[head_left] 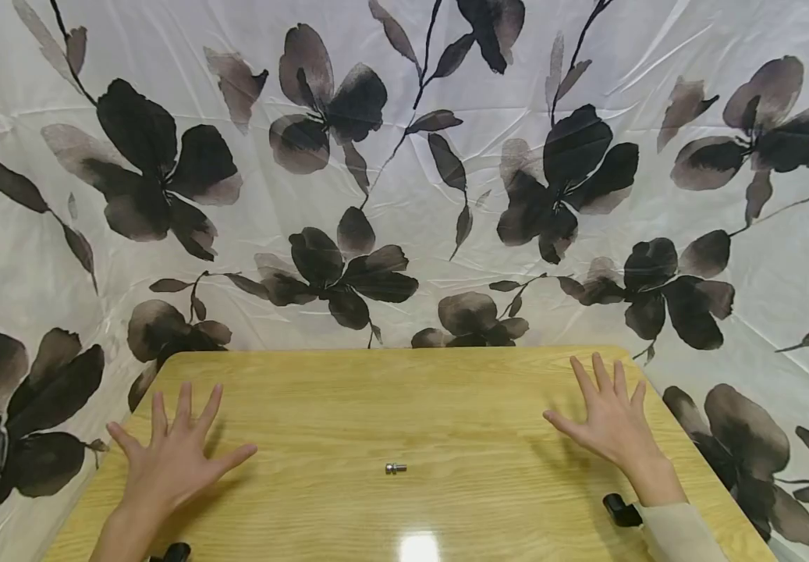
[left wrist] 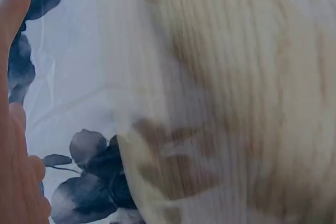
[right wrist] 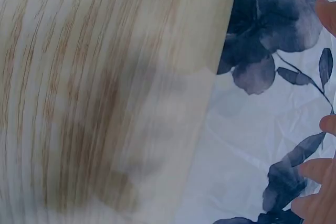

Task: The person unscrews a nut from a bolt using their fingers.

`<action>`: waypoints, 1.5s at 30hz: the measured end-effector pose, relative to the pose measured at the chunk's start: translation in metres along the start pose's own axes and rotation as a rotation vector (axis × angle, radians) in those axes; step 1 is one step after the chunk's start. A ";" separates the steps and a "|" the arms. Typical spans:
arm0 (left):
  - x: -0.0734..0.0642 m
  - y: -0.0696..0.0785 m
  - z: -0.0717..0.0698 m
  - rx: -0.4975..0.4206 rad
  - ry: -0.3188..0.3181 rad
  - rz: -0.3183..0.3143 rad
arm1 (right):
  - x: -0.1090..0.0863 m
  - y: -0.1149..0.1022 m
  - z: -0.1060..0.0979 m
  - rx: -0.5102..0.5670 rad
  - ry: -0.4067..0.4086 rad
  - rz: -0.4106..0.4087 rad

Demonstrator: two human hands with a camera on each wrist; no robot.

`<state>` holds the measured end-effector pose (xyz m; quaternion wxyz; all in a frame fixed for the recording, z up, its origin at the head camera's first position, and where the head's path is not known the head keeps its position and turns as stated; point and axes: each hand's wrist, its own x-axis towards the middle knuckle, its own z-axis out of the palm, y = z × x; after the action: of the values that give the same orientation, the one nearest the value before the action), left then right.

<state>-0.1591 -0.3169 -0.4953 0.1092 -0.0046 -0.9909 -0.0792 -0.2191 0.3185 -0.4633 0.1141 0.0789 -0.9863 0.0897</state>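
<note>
A small silvery bolt, apparently with a nut or washers on its shank, lies on its side near the middle of the wooden table. Off to its left, my left hand is held over the table with its fingers spread wide, holding nothing. My right hand is likewise spread above the table's right side, bare of any object. In the left wrist view part of the left hand shows at the left edge. Only fingertips of the right hand show in the right wrist view.
A white cloth with dark flower prints hangs behind the table and along both sides. Black wrist-worn devices sit by the right wrist and the left wrist. Light glares off the table's near edge.
</note>
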 end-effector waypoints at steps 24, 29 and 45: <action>0.028 0.075 0.008 -0.406 -0.032 0.015 | 0.007 -0.033 0.032 0.466 -0.042 0.060; 0.028 0.095 0.013 -0.467 -0.052 0.012 | 0.008 -0.050 0.045 0.592 -0.042 0.058; 0.023 0.142 0.031 -0.764 -0.122 0.080 | -0.004 -0.104 0.075 0.824 -0.077 0.032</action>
<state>-0.1845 -0.1721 -0.4976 0.0433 -0.0882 -0.8936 -0.4379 -0.2130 0.2029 -0.5197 0.0345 0.1059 -0.8725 0.4757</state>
